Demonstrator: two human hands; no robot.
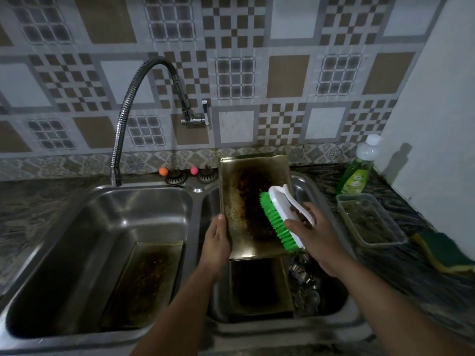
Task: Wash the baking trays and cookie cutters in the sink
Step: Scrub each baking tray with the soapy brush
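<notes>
Over the right sink basin (305, 186), the tray (246, 201) stands tilted; left hand (217, 240) clamps its left edge, right hand (312, 229) clamps the brush (279, 218). Advice: brace firmly, scrub the dark centre stain. Second tray (144, 281) lies left of it.

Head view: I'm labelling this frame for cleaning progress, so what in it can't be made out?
- Cookie cutters, right basin: dark and partly behind the right hand; count and shapes unclear.
- Lower tray in that basin: top end covered by the held tray.
- Dish soap bottle label: too small to read.
- Brush bristle contact: angle hides it.
- Left hand: fingers behind the tray's edge.
</notes>
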